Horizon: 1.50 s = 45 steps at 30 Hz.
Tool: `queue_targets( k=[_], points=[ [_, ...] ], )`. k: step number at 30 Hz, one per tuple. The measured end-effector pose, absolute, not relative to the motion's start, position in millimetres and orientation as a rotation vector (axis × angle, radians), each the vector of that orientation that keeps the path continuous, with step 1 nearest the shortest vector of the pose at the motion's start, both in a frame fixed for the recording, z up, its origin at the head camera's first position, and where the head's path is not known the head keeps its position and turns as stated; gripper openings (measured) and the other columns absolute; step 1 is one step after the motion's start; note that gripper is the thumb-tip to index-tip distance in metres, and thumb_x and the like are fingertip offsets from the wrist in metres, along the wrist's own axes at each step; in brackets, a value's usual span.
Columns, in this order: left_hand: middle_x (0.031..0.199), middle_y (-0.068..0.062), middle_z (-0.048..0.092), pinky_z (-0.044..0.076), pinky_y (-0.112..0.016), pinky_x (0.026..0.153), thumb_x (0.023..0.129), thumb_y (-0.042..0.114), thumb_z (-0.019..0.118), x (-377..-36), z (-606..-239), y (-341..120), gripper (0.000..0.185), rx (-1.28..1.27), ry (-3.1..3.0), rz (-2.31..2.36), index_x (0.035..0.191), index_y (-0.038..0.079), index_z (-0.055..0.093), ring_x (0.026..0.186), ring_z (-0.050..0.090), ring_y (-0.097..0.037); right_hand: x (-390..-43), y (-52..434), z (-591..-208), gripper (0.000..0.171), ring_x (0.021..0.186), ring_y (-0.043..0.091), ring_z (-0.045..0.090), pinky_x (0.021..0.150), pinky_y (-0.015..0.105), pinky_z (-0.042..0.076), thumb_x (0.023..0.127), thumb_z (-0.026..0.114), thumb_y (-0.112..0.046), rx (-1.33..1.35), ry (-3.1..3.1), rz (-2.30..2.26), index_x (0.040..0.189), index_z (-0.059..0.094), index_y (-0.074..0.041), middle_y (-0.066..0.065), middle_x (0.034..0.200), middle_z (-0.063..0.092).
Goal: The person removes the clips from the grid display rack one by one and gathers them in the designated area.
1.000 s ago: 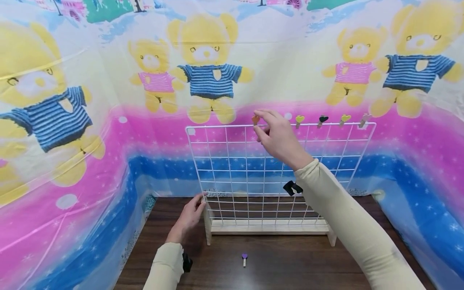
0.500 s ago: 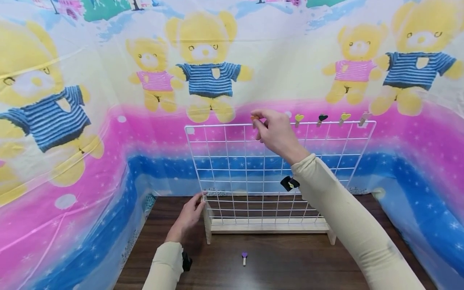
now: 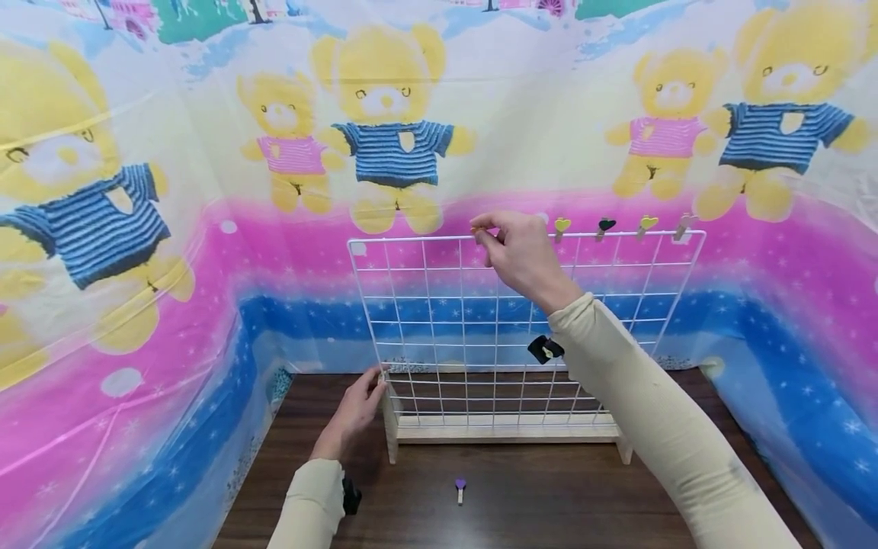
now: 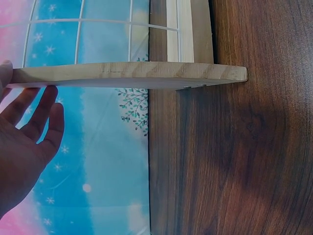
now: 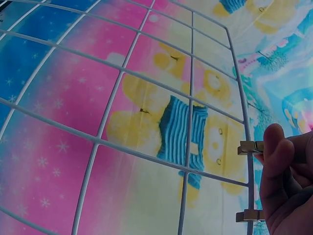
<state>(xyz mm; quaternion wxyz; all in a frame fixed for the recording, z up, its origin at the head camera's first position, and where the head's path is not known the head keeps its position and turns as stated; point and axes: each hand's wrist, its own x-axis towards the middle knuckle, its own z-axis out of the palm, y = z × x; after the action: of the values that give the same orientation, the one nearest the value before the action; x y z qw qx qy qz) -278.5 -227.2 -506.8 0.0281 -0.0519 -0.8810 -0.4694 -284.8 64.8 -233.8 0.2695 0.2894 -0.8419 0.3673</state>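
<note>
At the top bar of a white wire grid (image 3: 411, 239), my right hand (image 3: 524, 255) pinches a small wooden clothespin with an orange heart (image 3: 475, 230), mostly covered by the fingers. In the right wrist view this clothespin (image 5: 248, 147) sits across the bar, held between thumb and finger; a second clothespin (image 5: 248, 215) is clipped nearby. My left hand (image 3: 353, 408) holds the upper end of the stand's left wooden leg (image 4: 127, 72), thumb on one side and fingers on the other. A purple heart clothespin (image 3: 460, 489) lies on the table in front of the stand.
Along the top bar to the right are clipped a yellow heart clothespin (image 3: 562, 226), a dark one (image 3: 607, 226), another yellow one (image 3: 648, 223) and a pale pink one (image 3: 684, 224). A bear-print cloth (image 3: 535, 137) surrounds the brown wooden table (image 3: 549, 496).
The right hand has turned slightly at the top bar, and its fingers now cover more of the orange heart. The left hand stays on the wooden leg.
</note>
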Motion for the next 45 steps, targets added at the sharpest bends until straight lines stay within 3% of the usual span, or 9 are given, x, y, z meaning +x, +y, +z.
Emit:
queue_targets(
  k=[7, 22, 38, 45],
  points=[
    [0.131, -0.016, 0.052, 0.043, -0.051, 0.091, 0.102, 0.017, 0.045, -277, -507, -226, 0.037, -0.181, -2.702, -1.452, 0.139, 0.017, 0.046, 0.117, 0.051, -0.031, -279, 63, -231, 0.016, 0.047, 0.012, 0.053, 0.04, 0.025, 0.037, 0.093, 0.061, -0.009, 0.781, -2.194, 1.029, 0.105, 0.07, -0.003, 0.004, 0.068, 0.064],
    [0.134, -0.016, 0.05, 0.043, -0.051, 0.092, 0.102, 0.018, 0.045, -277, -505, -226, 0.038, -0.173, -2.72, -1.438, 0.14, 0.018, 0.044, 0.119, 0.05, -0.031, -262, 75, -251, 0.017, 0.047, 0.011, 0.053, 0.039, 0.021, 0.035, 0.092, 0.062, -0.008, 0.857, -2.2, 1.091, 0.106, 0.069, -0.003, 0.002, 0.071, 0.064],
    [0.131, -0.015, 0.052, 0.044, -0.05, 0.091, 0.102, 0.018, 0.045, -278, -505, -226, 0.038, -0.163, -2.718, -1.438, 0.14, 0.018, 0.045, 0.117, 0.051, -0.03, -255, 90, -306, 0.021, 0.048, 0.006, 0.053, 0.039, 0.027, 0.039, 0.09, 0.065, -0.01, 0.859, -2.303, 1.061, 0.111, 0.069, -0.008, -0.004, 0.077, 0.065],
    [0.13, -0.015, 0.053, 0.044, -0.05, 0.091, 0.102, 0.019, 0.045, -278, -505, -226, 0.037, -0.16, -2.717, -1.443, 0.139, 0.018, 0.046, 0.117, 0.051, -0.03, -251, 95, -333, 0.02, 0.044, 0.008, 0.047, 0.036, 0.027, 0.032, 0.092, 0.064, -0.014, 0.809, -2.392, 1.042, 0.11, 0.069, -0.011, -0.005, 0.057, 0.056]
  ],
)
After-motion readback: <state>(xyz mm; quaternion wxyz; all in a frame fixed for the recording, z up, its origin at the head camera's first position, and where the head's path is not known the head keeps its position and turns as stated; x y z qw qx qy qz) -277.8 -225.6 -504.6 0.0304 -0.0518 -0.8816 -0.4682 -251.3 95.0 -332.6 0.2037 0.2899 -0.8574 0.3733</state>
